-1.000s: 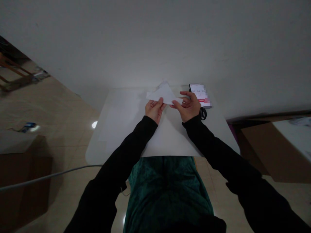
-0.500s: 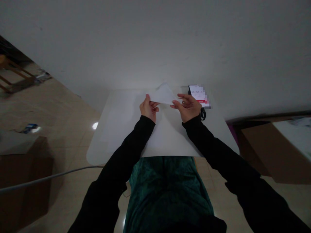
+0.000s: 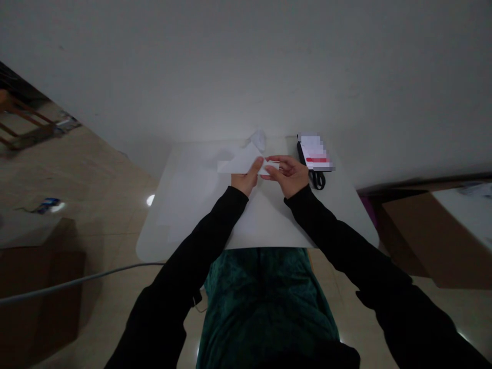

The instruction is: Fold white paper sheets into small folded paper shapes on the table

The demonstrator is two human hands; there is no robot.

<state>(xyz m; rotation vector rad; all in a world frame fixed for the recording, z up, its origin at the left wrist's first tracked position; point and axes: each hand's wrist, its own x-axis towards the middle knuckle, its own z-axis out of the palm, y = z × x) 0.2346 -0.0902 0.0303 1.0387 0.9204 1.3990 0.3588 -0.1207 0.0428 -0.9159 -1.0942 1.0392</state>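
A folded piece of white paper (image 3: 240, 163) is held just above the white table (image 3: 184, 205), near its far edge. My left hand (image 3: 246, 179) pinches the paper from below at its right part, thumb on top. My right hand (image 3: 288, 175) grips the paper's right end with thumb and fingers closed on it. Both arms wear black sleeves. The two hands nearly touch each other.
A phone (image 3: 313, 154) with a lit screen lies at the table's far right, a black cord loop beside it. A crumpled white scrap (image 3: 258, 137) sits by the far edge. A brown box (image 3: 423, 241) stands right, a grey cable (image 3: 77, 282) runs across the floor left.
The paper went from a raised triangle to a narrower, flatter folded shape lower over the table. My hands came closer together and the right hand moved left.
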